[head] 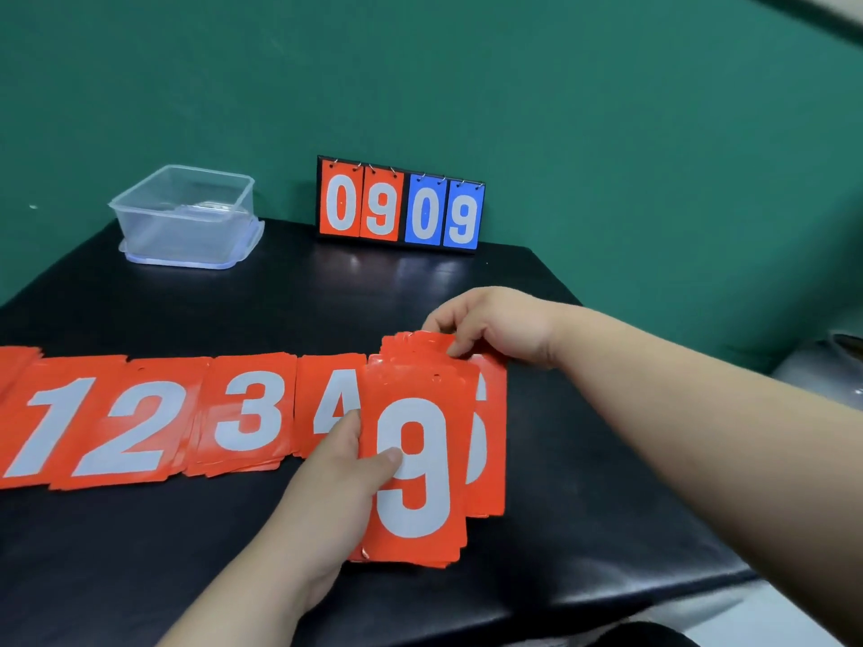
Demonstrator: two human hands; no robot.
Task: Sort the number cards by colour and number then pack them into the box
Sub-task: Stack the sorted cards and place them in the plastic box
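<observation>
l hand (336,483) & r hand (490,329) tight on orange stack (420,483), top "9"; scoreboard (400,203) "0909"

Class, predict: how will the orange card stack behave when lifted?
Probably slippery: the glossy card stack fans out at its edges. Each card looks thin, so likely bendy. Perhaps unsteady: the left hand and right hand both grip it.

You have one view only: the head camera. It looks forward and down over the near edge of the black table (280,310) toward its far edge and the green wall (560,109). It sits close: your left hand (336,473) and right hand (495,326), on the card stack (415,483), fill the lower centre. The frame crops the table's left edge.
</observation>
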